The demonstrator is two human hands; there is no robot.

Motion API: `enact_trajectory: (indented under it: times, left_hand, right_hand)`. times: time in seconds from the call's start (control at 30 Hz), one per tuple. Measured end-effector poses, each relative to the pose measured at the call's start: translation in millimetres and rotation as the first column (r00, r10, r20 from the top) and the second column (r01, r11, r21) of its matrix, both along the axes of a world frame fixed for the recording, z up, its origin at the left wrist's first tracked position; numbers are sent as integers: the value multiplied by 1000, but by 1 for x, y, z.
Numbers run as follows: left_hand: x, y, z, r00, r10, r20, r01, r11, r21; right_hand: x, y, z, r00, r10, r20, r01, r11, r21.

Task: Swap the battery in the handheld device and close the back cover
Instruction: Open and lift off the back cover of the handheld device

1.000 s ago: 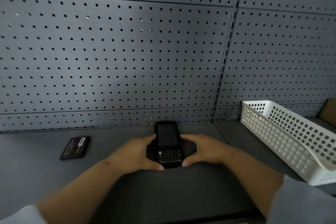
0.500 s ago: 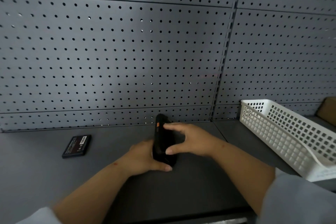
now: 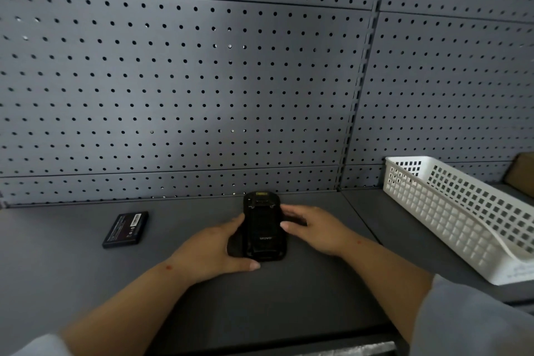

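The black handheld device (image 3: pixel 263 225) lies on the grey shelf (image 3: pixel 289 298) with its back cover facing up and a small logo showing. My left hand (image 3: pixel 211 251) cups its left side and near end, thumb along the front. My right hand (image 3: pixel 315 230) rests against its right edge with the fingers touching the case. A flat black battery (image 3: pixel 126 229) with a printed label lies apart on the shelf, well to the left of my left hand.
A white perforated plastic basket (image 3: pixel 462 211) stands on the shelf at the right. Grey pegboard (image 3: pixel 187 81) forms the back wall just behind the device. A brown cardboard piece (image 3: pixel 520 173) shows at the far right.
The device was screen-up, then stood on its edge, and now lies back-up. Both hands turned it over and stay on its sides. The battery has not moved.
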State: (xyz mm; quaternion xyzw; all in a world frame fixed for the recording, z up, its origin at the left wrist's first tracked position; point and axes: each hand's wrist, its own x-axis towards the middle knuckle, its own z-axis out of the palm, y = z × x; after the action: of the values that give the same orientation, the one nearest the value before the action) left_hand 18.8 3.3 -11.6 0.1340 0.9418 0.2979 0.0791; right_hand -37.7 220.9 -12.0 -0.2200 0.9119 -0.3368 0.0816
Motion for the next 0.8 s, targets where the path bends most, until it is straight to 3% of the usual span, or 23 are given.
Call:
enact_trajectory:
  times: [0.33,0.47,0.8]
  left_hand:
    - [-1,2,-11,990,24,-140,-48,985,-168]
    - [-2,1,-13,987,21,-161,-51,982,-184]
    - [-2,1,-12,985,25,-173,-61,977,-203]
  right_hand:
    - [-25,-9,7,983,-76,-169,84,996,37]
    - [-31,-13,6,982,-90,-164,90,996,-7]
    - [-37,-14,12,971,3,-240,29,992,127]
